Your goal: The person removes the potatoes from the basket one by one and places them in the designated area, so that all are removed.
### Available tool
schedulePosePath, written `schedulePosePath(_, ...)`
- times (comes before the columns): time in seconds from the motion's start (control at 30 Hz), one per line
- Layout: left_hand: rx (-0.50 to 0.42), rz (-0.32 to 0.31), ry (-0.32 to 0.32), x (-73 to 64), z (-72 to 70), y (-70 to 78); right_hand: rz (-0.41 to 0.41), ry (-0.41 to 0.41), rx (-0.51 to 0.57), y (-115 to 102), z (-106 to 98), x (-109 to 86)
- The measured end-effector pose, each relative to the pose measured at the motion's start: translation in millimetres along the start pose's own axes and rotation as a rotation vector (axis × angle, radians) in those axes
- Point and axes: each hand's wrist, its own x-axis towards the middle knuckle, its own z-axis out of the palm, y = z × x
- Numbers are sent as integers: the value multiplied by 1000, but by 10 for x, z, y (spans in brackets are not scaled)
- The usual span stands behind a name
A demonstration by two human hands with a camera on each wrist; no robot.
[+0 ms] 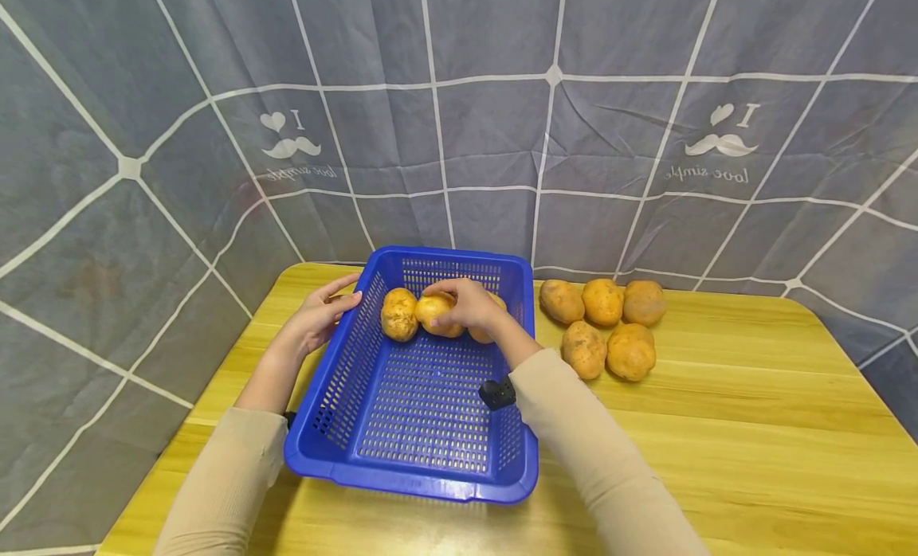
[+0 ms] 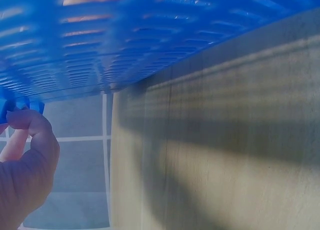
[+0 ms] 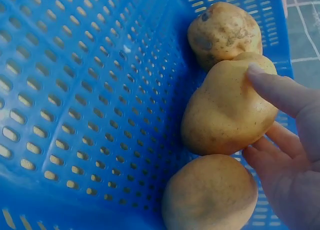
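A blue perforated plastic basket point(image 1: 423, 478) stands on the table, with three potatoes in a row along its far end. My right hand point(image 1: 473, 305) reaches inside and holds the middle potato point(image 1: 433, 311), thumb on one side and fingers curled round the other, as the right wrist view shows. Against it on the left lies another potato point(image 1: 398, 315) with dark blemishes; on its other side is a smoother potato point(image 3: 210, 195), partly covered by the hand in the head view. My left hand point(image 1: 315, 317) grips the basket's left rim, its thumb at the edge.
To the basket's right, several more potatoes point(image 1: 602, 303) sit in two rows on the wooden table point(image 1: 746, 413). A grey curtain with white lines point(image 1: 495, 142) hangs behind the table and along its left side. A small black device point(image 1: 497, 393) is on the right wrist.
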Motion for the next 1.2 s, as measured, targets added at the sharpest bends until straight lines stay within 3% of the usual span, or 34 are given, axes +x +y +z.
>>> schedulePosePath(0.57,-26,7,-7,-17,9,11,-54,12,-110,2,-2,-10)
schedulePosePath(0.83,-35,16,-9,-14,13,5,-62,10,-95,-1,-15,-32)
schedulePosePath(1.2,-64,8,-21,-26,8,6,-136,53,-49,10,-38,-54)
